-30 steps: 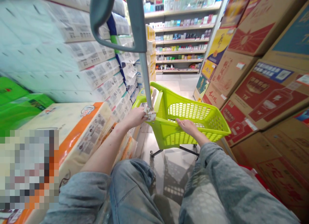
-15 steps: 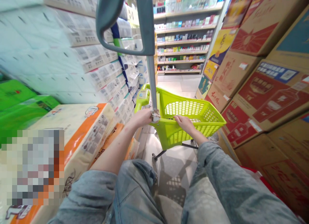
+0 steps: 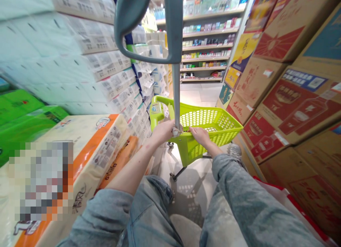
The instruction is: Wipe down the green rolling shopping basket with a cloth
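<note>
A lime green wheeled shopping basket [image 3: 213, 126] stands on the aisle floor in front of me. A grey pull handle [image 3: 174, 51] rises from its near rim up past the top of the view. My left hand [image 3: 163, 131] is closed around the base of that handle pole, pressing a crumpled white cloth or paper [image 3: 176, 131] against it. My right hand [image 3: 199, 135] is closed on the near rim of the basket, just right of the pole. The basket looks empty.
Stacked tissue packs [image 3: 87, 62] wall the left side, with an orange-and-cream pack [image 3: 101, 147] close by my left arm. Cardboard cartons [image 3: 287, 80] are piled high on the right. Shelves of goods [image 3: 205, 44] cross the far end of the narrow aisle.
The basket has rolled farther from me and slightly right. Both hands kept their grip and drew closer together at the pole's base. The handle has shifted right in the view.
</note>
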Motion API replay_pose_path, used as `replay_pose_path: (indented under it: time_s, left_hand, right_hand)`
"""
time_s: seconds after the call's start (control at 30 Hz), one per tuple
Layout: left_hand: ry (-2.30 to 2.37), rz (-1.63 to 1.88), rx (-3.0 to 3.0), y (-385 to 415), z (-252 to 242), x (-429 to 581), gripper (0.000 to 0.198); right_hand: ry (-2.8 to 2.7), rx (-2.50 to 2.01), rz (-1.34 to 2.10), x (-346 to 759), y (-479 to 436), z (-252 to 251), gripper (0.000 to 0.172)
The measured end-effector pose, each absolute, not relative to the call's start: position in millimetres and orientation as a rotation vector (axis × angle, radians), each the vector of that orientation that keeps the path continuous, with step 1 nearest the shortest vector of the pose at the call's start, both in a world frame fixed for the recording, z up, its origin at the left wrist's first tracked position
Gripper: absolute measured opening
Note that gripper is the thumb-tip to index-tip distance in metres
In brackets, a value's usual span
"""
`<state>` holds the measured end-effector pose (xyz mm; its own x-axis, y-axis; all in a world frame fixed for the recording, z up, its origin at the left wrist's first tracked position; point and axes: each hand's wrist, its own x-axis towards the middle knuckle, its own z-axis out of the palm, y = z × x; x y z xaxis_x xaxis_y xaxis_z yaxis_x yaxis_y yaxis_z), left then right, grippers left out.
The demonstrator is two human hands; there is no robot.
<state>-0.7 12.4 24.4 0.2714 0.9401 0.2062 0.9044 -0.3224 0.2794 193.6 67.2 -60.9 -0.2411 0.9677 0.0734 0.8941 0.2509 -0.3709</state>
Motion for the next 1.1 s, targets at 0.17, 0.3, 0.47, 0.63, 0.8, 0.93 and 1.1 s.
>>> replay_pose_path:
  time_s: [0.17, 0.3, 0.47, 0.63, 0.8, 0.93, 1.1]
  left_hand:
    - [1.836, 0.849, 2.445, 6.6, 16.4, -15.8, 0.031]
    - [1.753, 1.187, 2.306, -4.3, 20.5, -46.5, 0.034]
    - [1.630, 0.818, 2.568, -22.3, 27.2, -38.7, 0.032]
    - [1.680, 0.230, 2.872, -28.7, 21.2, 2.3, 0.020]
    - [1.794, 0.159, 3.122, -43.0, 3.9, 11.8, 0.034]
    - [1.774, 0.424, 3.216, -61.4, -15.2, 1.6, 0.048]
    - [1.842, 0.800, 3.008, -68.5, -24.1, -35.4, 0.054]
  right_hand:
    - [-2.233, -1.714, 0.373, 193.2, 67.8, -60.8, 0.050]
    - [-2.246, -1.718, 0.330, 192.9, 67.1, -61.3, 0.049]
    - [-2.253, -1.729, 0.336, 192.6, 64.7, -60.7, 0.049]
    - [-2.264, -1.717, 0.330, 195.6, 62.9, -61.1, 0.048]
    - [-2.248, -1.711, 0.330, 202.5, 62.2, -61.6, 0.045]
    - [-2.221, -1.702, 0.324, 205.4, 59.2, -61.9, 0.046]
    - [-2.203, -1.694, 0.330, 206.1, 56.8, -62.2, 0.047]
